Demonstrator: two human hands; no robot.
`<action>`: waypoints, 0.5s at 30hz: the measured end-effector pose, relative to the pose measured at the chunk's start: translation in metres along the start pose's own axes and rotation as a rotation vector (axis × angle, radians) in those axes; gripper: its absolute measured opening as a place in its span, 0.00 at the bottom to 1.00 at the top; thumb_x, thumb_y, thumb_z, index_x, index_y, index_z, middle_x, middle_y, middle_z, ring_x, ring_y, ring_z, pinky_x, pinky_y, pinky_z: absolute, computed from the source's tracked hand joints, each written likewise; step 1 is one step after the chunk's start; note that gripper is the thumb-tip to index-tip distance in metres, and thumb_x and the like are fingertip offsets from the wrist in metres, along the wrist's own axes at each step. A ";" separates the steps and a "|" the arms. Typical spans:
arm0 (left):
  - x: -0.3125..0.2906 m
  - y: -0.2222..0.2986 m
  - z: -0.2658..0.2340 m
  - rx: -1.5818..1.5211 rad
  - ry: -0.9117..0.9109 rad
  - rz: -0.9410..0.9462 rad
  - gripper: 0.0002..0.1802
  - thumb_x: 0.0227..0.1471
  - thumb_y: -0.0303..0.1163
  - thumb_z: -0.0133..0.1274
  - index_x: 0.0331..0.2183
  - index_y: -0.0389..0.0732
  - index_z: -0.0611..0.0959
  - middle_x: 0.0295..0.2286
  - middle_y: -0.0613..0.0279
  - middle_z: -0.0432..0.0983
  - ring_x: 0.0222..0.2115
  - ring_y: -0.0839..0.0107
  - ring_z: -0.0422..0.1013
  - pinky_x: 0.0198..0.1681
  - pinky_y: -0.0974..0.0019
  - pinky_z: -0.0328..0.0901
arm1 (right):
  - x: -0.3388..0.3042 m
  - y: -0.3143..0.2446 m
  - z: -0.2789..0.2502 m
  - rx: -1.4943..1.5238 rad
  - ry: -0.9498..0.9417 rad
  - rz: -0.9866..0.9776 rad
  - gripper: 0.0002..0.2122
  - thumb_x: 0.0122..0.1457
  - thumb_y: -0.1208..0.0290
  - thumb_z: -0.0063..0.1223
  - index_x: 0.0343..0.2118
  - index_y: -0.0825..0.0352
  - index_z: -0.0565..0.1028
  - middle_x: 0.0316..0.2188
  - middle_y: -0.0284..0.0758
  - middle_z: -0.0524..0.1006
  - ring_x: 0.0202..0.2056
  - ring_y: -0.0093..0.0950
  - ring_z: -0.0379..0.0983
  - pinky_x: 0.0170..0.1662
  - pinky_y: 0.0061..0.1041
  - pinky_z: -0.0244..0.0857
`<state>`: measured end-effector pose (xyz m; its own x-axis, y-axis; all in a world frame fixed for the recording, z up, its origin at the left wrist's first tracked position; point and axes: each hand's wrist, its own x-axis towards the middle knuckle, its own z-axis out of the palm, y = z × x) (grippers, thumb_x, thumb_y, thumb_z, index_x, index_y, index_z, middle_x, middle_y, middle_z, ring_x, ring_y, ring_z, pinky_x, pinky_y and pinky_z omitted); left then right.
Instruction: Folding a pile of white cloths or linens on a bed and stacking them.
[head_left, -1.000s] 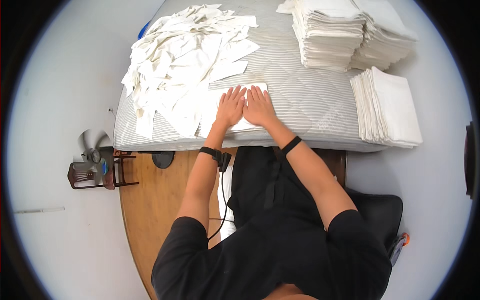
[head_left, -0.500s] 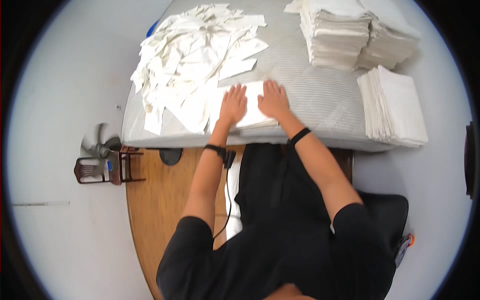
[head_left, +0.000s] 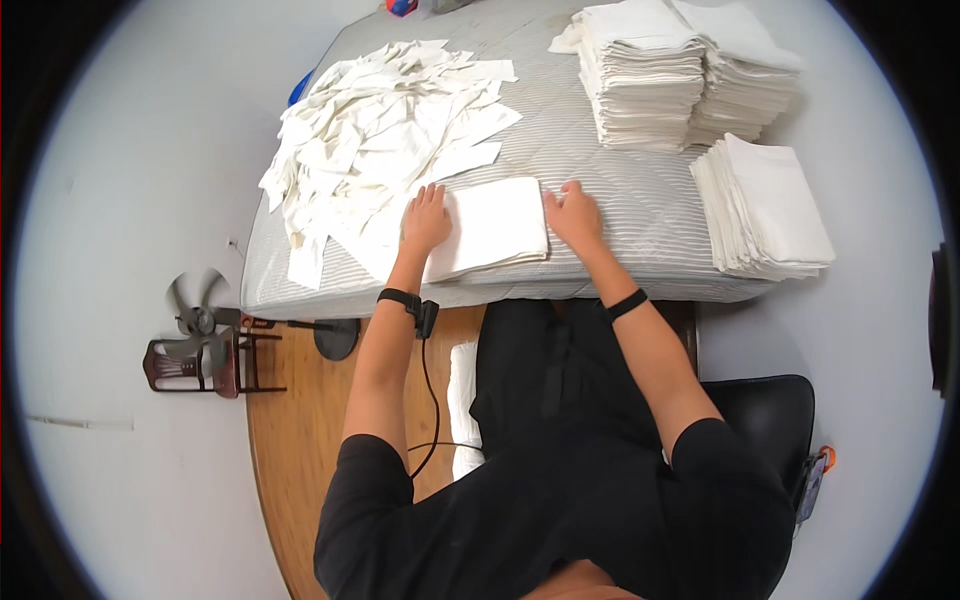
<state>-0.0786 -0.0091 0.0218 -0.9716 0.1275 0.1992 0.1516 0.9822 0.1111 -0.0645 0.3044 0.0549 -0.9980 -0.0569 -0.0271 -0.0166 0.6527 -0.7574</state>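
Judging by how things lie, much is done: three stacks of folded cloths stand on the striped mattress (head_left: 640, 225), two tall ones (head_left: 650, 95) at one o'clock and a lower one (head_left: 775, 195) at three. What seems left is the crumpled heap of loose white cloths (head_left: 385, 125) at ten to eleven. The folded white cloth (head_left: 497, 225) lies before me at the dial's centre, flat, roughly rectangular, layers showing along its six-o'clock edge. My hands are apart: the left (head_left: 428, 222) flat on its nine-o'clock side, the right (head_left: 575, 217) loosely curled beside its three-o'clock edge.
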 end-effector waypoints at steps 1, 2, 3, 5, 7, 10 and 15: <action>0.014 0.013 0.002 -0.147 0.105 0.085 0.25 0.55 0.33 0.47 0.54 0.37 0.70 0.56 0.40 0.64 0.59 0.43 0.58 0.62 0.49 0.54 | -0.008 -0.009 -0.008 -0.062 -0.040 0.124 0.27 0.59 0.52 0.50 0.46 0.76 0.74 0.39 0.52 0.79 0.46 0.48 0.75 0.49 0.40 0.69; 0.027 0.026 0.004 -0.280 0.067 0.078 0.27 0.53 0.32 0.49 0.55 0.35 0.70 0.54 0.38 0.66 0.56 0.42 0.62 0.59 0.50 0.58 | -0.012 -0.013 -0.004 -0.100 -0.138 0.124 0.27 0.54 0.49 0.54 0.40 0.75 0.76 0.36 0.52 0.79 0.42 0.49 0.76 0.46 0.43 0.69; 0.042 0.044 0.006 -0.401 -0.012 0.056 0.30 0.52 0.35 0.51 0.56 0.35 0.69 0.52 0.38 0.69 0.55 0.44 0.63 0.58 0.52 0.59 | -0.013 -0.010 0.002 -0.136 -0.225 0.129 0.28 0.50 0.46 0.58 0.33 0.75 0.78 0.32 0.53 0.79 0.39 0.50 0.77 0.44 0.45 0.69; 0.073 0.073 0.006 -0.527 -0.198 0.096 0.35 0.49 0.39 0.54 0.57 0.36 0.68 0.49 0.38 0.72 0.54 0.44 0.65 0.57 0.53 0.61 | -0.010 0.013 0.029 -0.021 -0.123 -0.092 0.23 0.48 0.51 0.62 0.26 0.73 0.79 0.27 0.51 0.79 0.34 0.44 0.79 0.37 0.39 0.72; 0.085 0.082 0.008 -0.308 -0.419 0.037 0.45 0.42 0.49 0.60 0.58 0.37 0.68 0.49 0.41 0.73 0.52 0.48 0.68 0.56 0.55 0.62 | -0.008 0.013 0.022 0.193 -0.421 0.021 0.17 0.49 0.61 0.63 0.33 0.73 0.79 0.27 0.45 0.79 0.30 0.34 0.78 0.31 0.29 0.71; 0.102 0.046 -0.010 -0.209 -0.818 0.039 0.46 0.39 0.55 0.62 0.54 0.34 0.74 0.49 0.42 0.74 0.52 0.54 0.69 0.56 0.57 0.62 | -0.029 -0.013 0.007 0.459 -0.473 0.180 0.18 0.50 0.69 0.63 0.43 0.72 0.76 0.31 0.40 0.78 0.31 0.25 0.76 0.29 0.21 0.69; 0.079 0.116 -0.032 -0.986 -0.973 0.143 0.27 0.55 0.38 0.58 0.52 0.34 0.75 0.43 0.60 0.77 0.44 0.73 0.70 0.49 0.68 0.64 | -0.048 0.068 -0.062 0.932 -0.297 0.079 0.23 0.54 0.73 0.61 0.52 0.72 0.70 0.41 0.37 0.78 0.39 0.25 0.76 0.40 0.24 0.71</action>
<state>-0.1320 0.1104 0.0813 -0.6098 0.6610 -0.4373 -0.0727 0.5029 0.8613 -0.0210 0.3981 0.0448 -0.9363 -0.3097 -0.1657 0.2312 -0.1882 -0.9545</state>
